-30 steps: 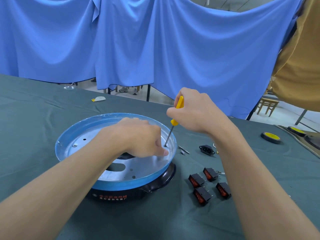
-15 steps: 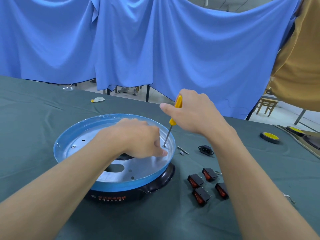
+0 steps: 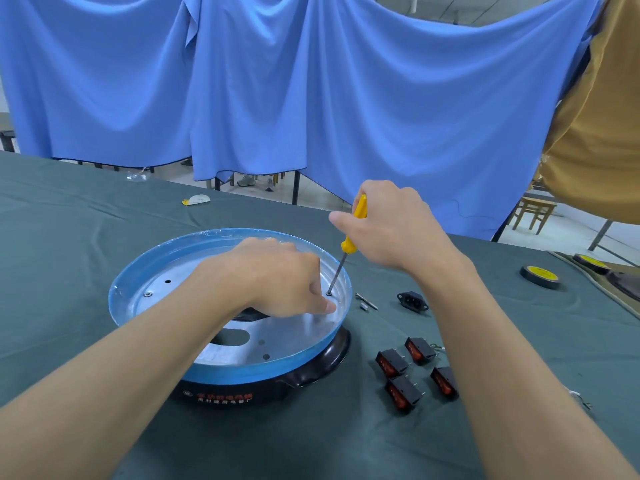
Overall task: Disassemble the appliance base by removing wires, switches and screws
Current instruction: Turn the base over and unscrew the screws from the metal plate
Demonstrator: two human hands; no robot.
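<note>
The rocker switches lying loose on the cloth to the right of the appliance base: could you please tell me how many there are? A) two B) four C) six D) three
B: four black rocker switches with red rockers lie in a loose cluster on the cloth, just right of the appliance base.

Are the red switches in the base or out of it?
Out: four switches lie loose on the cloth, right of the base.
</note>
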